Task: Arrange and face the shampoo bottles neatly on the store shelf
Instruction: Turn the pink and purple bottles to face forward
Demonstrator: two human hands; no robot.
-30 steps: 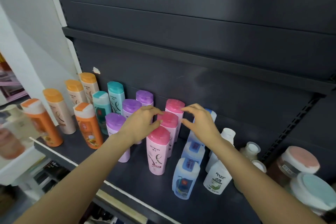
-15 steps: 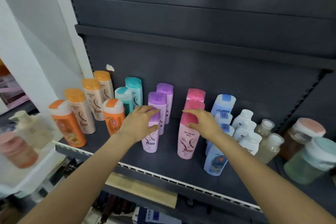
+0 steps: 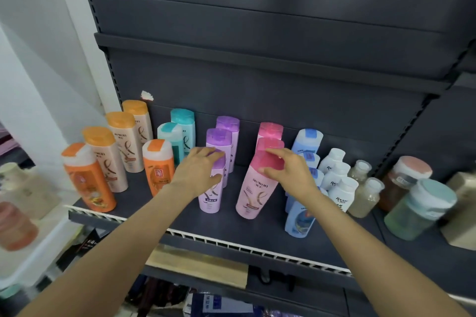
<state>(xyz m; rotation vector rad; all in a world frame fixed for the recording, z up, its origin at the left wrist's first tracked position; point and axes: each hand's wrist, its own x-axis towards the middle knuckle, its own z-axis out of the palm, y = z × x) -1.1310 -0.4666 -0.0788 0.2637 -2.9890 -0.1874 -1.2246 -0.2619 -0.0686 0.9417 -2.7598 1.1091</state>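
Shampoo bottles stand in colour rows on the dark shelf (image 3: 144,201). My left hand (image 3: 198,172) grips the cap of the front purple bottle (image 3: 210,199); two more purple bottles (image 3: 222,141) stand behind it. My right hand (image 3: 288,171) grips the pink cap of the front pink bottle (image 3: 253,194), whose label faces me. Two pink bottles (image 3: 270,132) line up behind. Orange-capped beige bottles (image 3: 121,141), two orange bottles (image 3: 87,177), and teal bottles (image 3: 177,134) stand to the left.
Blue bottles (image 3: 300,219) and white bottles (image 3: 340,190) stand right of the pink row, then clear bottles (image 3: 365,195) and large jars (image 3: 417,208). A white wire rail (image 3: 231,243) edges the shelf front. An upper shelf (image 3: 257,56) overhangs. Blurred bottles lie far left.
The view has pulled back and risen. Both hands stayed on the front purple and pink bottles, which now stand nearer the shelf's front than a second ago.
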